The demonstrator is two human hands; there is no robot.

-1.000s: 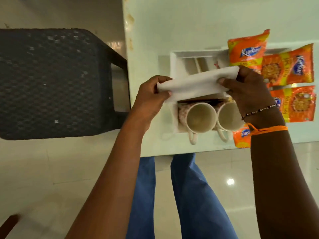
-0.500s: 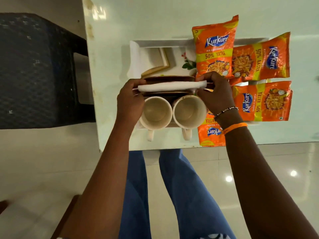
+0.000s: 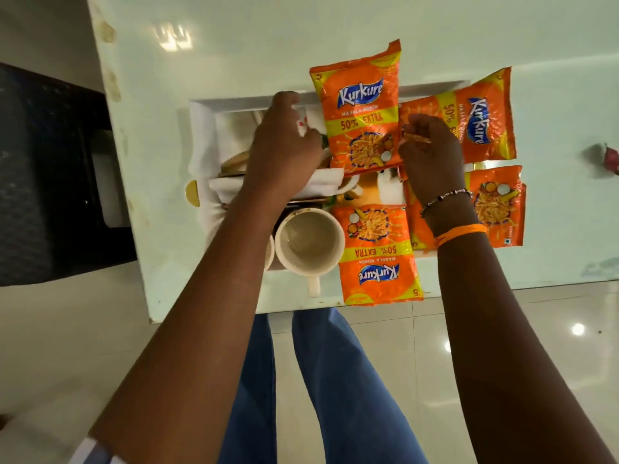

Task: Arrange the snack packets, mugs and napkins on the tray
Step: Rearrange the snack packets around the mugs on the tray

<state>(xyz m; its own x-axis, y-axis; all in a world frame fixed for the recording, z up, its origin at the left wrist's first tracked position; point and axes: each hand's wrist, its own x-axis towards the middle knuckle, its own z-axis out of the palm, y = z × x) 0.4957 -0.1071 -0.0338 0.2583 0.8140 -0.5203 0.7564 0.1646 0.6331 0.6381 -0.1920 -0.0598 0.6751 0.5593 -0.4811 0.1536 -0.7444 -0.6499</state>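
A white tray (image 3: 234, 103) lies on the pale table. Several orange Kurkure snack packets rest on its right part: one at the far middle (image 3: 361, 108), one at the far right (image 3: 482, 118), one at the near right (image 3: 499, 205), one at the near middle (image 3: 378, 256). A cream mug (image 3: 310, 241) stands at the near edge; a second mug (image 3: 269, 252) is almost hidden by my left forearm. A folded white napkin (image 3: 326, 185) lies on brown saucers. My left hand (image 3: 284, 145) reaches over it, fingers apart. My right hand (image 3: 432, 152) pinches the far-right packet's edge.
A dark woven chair (image 3: 50, 162) stands left of the table. White cloth (image 3: 201, 152) bunches along the tray's left side, next to a small gold disc (image 3: 192, 192). A small pink object (image 3: 606, 159) lies at the far right. The table's near edge (image 3: 207, 316) is close to my legs.
Both hands held the napkin over the saucers; now it lies there, released. My left hand has moved forward over the tray and my right hand has gone to the packets.
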